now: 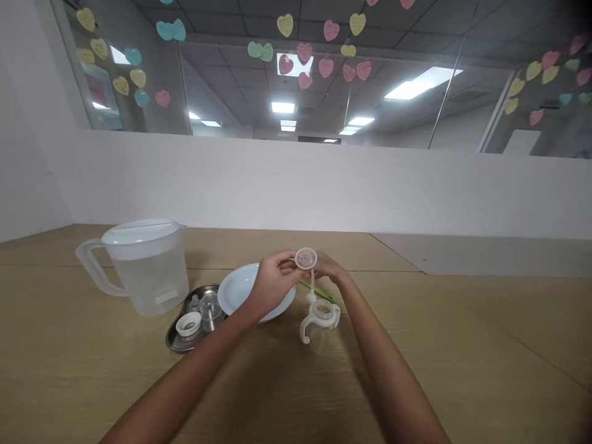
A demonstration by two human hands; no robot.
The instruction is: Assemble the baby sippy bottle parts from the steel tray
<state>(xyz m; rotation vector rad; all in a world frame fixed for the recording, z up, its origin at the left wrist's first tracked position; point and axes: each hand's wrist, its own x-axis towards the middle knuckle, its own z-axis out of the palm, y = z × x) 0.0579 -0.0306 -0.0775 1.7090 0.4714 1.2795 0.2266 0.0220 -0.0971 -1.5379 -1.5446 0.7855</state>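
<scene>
A round translucent disc (306,258) with a thin tube (312,282) hanging below it is pinched by my left hand (274,279) above the white bowl's right side. Behind the disc is my right hand (327,266), its fingers mostly hidden, so its grip cannot be made out. The tube ends in a small whitish piece (311,297), just above a clear bottle (320,338) with a white two-handled collar (323,313) that stands upright on the table. Behind the bottle lies a green utensil (322,292), partly covered by the hands.
A lidded pitcher (155,271) stands at the left. Beside it, a metal tray (173,339) holds a white ring (189,324), a clear cup (211,310) and a small clear piece (194,302). A white bowl (235,288) sits behind my left forearm. A wall (305,185) borders the wooden table (462,345).
</scene>
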